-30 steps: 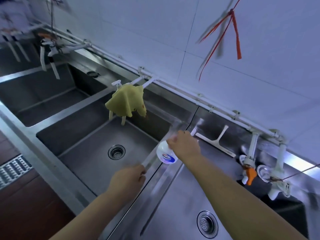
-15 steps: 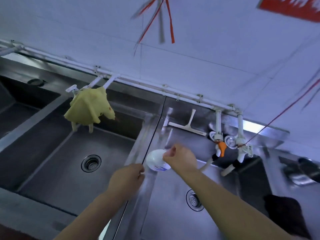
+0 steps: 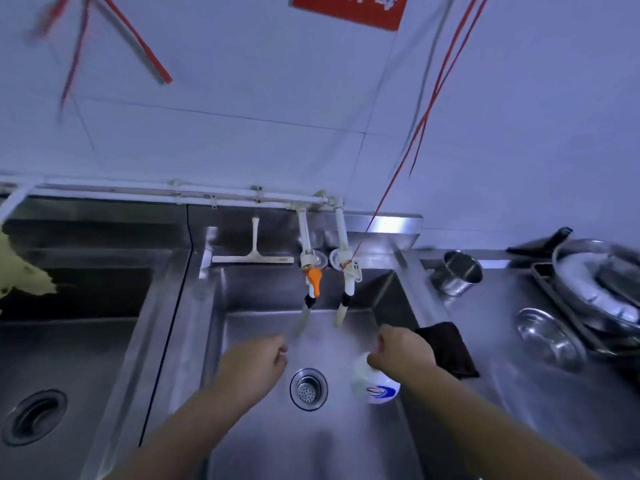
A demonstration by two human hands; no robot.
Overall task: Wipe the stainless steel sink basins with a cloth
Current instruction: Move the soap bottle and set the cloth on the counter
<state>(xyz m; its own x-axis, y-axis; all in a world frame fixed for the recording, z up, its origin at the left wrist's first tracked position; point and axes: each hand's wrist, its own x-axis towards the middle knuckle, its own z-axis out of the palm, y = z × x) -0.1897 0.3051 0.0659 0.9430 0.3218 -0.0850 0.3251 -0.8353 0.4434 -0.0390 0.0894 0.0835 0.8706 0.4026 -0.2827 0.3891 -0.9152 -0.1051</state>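
Observation:
My right hand (image 3: 403, 349) grips a white bottle (image 3: 374, 384) with a blue label, held over the right side of the middle steel basin (image 3: 263, 445). My left hand (image 3: 256, 362) hovers over the same basin, left of its drain (image 3: 308, 389), fingers curled and holding nothing. A dark cloth (image 3: 448, 348) lies draped on the basin's right rim, just behind my right hand. A yellow cloth (image 3: 24, 275) hangs at the far left edge above the left basin (image 3: 69, 358).
Two white taps (image 3: 327, 271), one with an orange handle, hang over the basin's back. A white squeegee (image 3: 253, 258) lies on the back ledge. On the right counter stand a steel cup (image 3: 457, 273), a small steel bowl (image 3: 547, 336) and a tray of pans (image 3: 595, 289).
The view swung right from the left basin to the middle one. My right hand carried the bottle rightward toward the dark cloth, and my left hand left the divider rim.

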